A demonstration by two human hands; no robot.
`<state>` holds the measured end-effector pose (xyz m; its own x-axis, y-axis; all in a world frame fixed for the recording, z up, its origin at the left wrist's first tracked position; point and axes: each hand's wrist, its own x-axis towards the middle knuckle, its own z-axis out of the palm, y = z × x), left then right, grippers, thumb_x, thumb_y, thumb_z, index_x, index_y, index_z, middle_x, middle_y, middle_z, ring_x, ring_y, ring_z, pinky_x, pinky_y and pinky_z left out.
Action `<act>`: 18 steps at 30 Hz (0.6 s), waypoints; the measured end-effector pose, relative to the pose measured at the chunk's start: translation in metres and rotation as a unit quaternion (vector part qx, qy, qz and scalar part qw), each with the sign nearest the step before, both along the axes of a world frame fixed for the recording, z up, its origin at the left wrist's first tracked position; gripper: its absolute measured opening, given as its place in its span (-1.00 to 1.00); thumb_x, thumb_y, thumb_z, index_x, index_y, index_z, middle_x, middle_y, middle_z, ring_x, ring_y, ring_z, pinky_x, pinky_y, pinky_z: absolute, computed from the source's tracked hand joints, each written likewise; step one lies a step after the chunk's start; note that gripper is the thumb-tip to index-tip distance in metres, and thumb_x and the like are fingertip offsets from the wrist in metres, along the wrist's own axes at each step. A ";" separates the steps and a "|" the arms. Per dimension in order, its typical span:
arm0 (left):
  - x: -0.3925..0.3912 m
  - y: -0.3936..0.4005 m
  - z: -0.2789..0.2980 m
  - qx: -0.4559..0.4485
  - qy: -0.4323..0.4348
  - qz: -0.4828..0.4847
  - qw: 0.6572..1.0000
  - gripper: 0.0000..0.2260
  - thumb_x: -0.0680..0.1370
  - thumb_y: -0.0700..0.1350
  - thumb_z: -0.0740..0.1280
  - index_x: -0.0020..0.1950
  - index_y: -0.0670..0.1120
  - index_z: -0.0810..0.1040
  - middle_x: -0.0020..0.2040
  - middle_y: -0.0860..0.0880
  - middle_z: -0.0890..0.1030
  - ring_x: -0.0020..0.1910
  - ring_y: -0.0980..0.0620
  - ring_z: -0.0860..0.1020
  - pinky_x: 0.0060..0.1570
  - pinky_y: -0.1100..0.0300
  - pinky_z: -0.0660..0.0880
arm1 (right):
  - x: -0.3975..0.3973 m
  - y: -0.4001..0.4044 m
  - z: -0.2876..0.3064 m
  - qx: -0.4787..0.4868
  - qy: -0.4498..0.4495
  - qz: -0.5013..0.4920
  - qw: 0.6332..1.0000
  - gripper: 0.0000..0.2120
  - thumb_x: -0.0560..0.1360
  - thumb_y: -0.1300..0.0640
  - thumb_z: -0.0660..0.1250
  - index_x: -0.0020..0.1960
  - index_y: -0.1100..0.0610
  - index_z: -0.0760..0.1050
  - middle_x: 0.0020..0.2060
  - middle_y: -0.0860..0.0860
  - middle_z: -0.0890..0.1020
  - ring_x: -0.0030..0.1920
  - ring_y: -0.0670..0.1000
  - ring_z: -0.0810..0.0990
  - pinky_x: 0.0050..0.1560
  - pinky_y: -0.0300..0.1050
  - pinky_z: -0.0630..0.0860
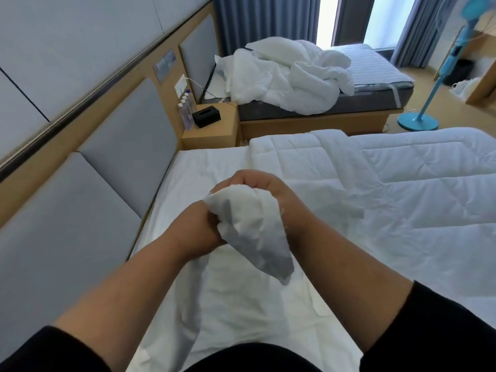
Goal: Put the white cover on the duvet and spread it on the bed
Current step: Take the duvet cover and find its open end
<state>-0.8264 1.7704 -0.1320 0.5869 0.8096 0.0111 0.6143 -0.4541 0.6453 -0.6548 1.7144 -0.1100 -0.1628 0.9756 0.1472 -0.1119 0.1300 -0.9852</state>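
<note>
**Cloth, padding and wood grain**

You grip a bunch of thin, matt white cover (249, 226), crumpled into soft folds. Beside it the duvet (389, 178) is thicker cloth, quilted in stitched panels, slightly puffy. The sheet (212, 167) looks smooth, faintly creased cotton. The headboard (128, 135) shows matt grey padded panels framed in pale wood. The nightstand (214, 130) is the same wood, carrying a glossy black tissue box (206, 117).

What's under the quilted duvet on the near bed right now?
The quilted duvet lies on the near bed, over its white sheet, which shows bare toward the headboard. Both hands, left hand and right hand, grip bunched white fabric. Anything beneath the duvet is covered.
</note>
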 end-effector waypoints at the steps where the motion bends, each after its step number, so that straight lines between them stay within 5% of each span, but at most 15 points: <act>1: 0.000 0.002 0.002 0.000 -0.021 0.001 1.000 -0.70 0.44 0.06 0.39 0.13 0.26 0.44 0.01 0.17 0.59 -0.02 0.12 0.59 0.00 0.03 0.59 | -0.006 0.004 -0.001 0.007 -0.026 0.029 0.999 -0.75 0.58 0.41 0.23 -0.10 0.11 0.53 -0.25 -0.02 0.59 -0.28 -0.18 0.59 -0.17 -0.32 0.55; 3: -0.007 0.002 0.003 -0.008 -0.019 0.041 0.999 -0.88 0.53 -0.03 0.34 -0.05 0.21 0.50 -0.12 0.17 0.59 -0.11 0.18 0.56 -0.13 0.29 0.52 | -0.012 0.008 0.001 0.030 -0.021 0.037 0.999 -0.95 0.60 0.31 0.29 0.00 0.20 0.51 -0.12 0.12 0.62 -0.16 -0.12 0.63 -0.05 -0.20 0.60; 6: -0.026 0.003 -0.002 -0.001 -0.065 0.110 0.992 -0.87 0.47 0.00 0.31 -0.25 0.18 0.58 -0.27 0.17 0.62 -0.19 0.12 0.57 -0.24 0.31 0.45 | 0.014 0.018 -0.023 0.008 -0.030 -0.014 0.999 -0.66 0.50 0.16 0.47 0.23 0.15 0.48 0.20 0.10 0.59 0.18 0.08 0.60 0.29 0.25 0.52; 8: -0.038 0.002 0.009 -0.008 -0.140 0.144 0.980 -0.86 0.39 0.08 0.28 -0.17 0.14 0.62 -0.22 0.16 0.67 -0.14 0.14 0.63 -0.20 0.23 0.53 | 0.036 0.017 -0.053 -0.059 -0.148 -0.061 0.985 -0.42 0.44 0.00 0.54 0.38 -0.13 0.38 0.37 -0.15 0.46 0.37 -0.07 0.45 0.44 0.18 0.38; 11: -0.047 0.008 0.046 0.042 -0.193 0.127 0.972 -0.82 0.37 0.23 0.24 -0.12 0.42 0.60 -0.20 0.49 0.59 -0.14 0.48 0.55 -0.17 0.50 0.47 | 0.052 0.003 -0.093 -0.159 -0.251 0.007 0.955 -0.01 0.27 -0.21 0.61 0.51 -0.37 0.08 0.54 -0.21 0.20 0.54 -0.03 0.20 0.50 0.07 0.27; 13: -0.045 0.014 0.079 0.053 -0.209 0.122 0.969 -0.83 0.34 0.25 0.22 -0.18 0.53 0.54 -0.20 0.45 0.60 -0.11 0.38 0.57 0.00 0.23 0.58 | 0.044 0.005 -0.096 -0.145 -0.267 0.042 0.952 0.10 0.21 -0.29 0.62 0.53 -0.39 -0.01 0.57 -0.23 0.14 0.54 -0.03 0.22 0.50 0.11 0.29; 15: -0.039 0.022 0.110 0.083 -0.220 0.106 0.966 -0.84 0.37 0.18 0.23 -0.19 0.40 0.60 -0.23 0.34 0.63 -0.11 0.24 0.57 0.04 -0.02 0.54 | 0.028 0.014 -0.077 -0.087 -0.262 0.035 0.961 0.10 0.23 -0.27 0.62 0.55 -0.34 -0.02 0.53 -0.24 0.22 0.48 -0.07 0.30 0.46 0.06 0.34; 18: -0.022 0.020 0.154 0.118 -0.227 0.052 0.965 -0.84 0.44 -0.09 0.23 -0.27 0.01 0.58 -0.29 0.15 0.65 -0.28 0.26 0.57 -0.17 0.17 0.57 | 0.005 0.036 -0.034 -0.042 -0.268 -0.013 0.962 0.11 0.08 -0.42 0.59 0.52 -0.20 0.21 0.44 -0.12 0.40 0.40 -0.01 0.41 0.41 0.10 0.41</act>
<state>-0.8482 1.7907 0.0221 0.3933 0.8073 0.4400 0.3430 -0.5728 0.7445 -0.6501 1.7503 -0.1436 -0.1696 0.9850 -0.0314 0.4178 0.0430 -0.9075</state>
